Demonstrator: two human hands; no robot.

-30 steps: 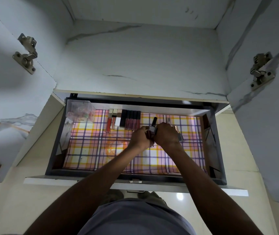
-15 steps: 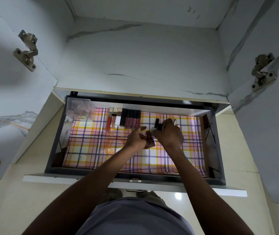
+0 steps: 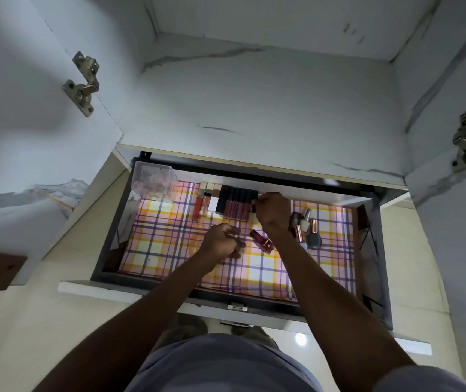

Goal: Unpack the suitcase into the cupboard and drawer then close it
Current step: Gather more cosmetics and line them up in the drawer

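1. We look down into an open cupboard (image 3: pixel 254 89) with pale marbled walls; below its floor a dark-walled drawer (image 3: pixel 107 239) stands pulled out, lined with checked paper (image 3: pixel 169 244) in pink, yellow and purple.
2. Our right hand (image 3: pixel 273 212) reaches to the drawer's back, its fingers pinching a dark tube (image 3: pixel 254 204) at the right end of a row of lip glosses (image 3: pixel 226 203).
3. Our left hand (image 3: pixel 224 241) hovers mid-drawer, its fingers curled, apparently holding nothing.
4. A red nail polish bottle (image 3: pixel 263 241) lies between the hands, apart from the fingers; its white label is too small to read.
5. More polish bottles (image 3: pixel 305 226) cluster right of the wrist.
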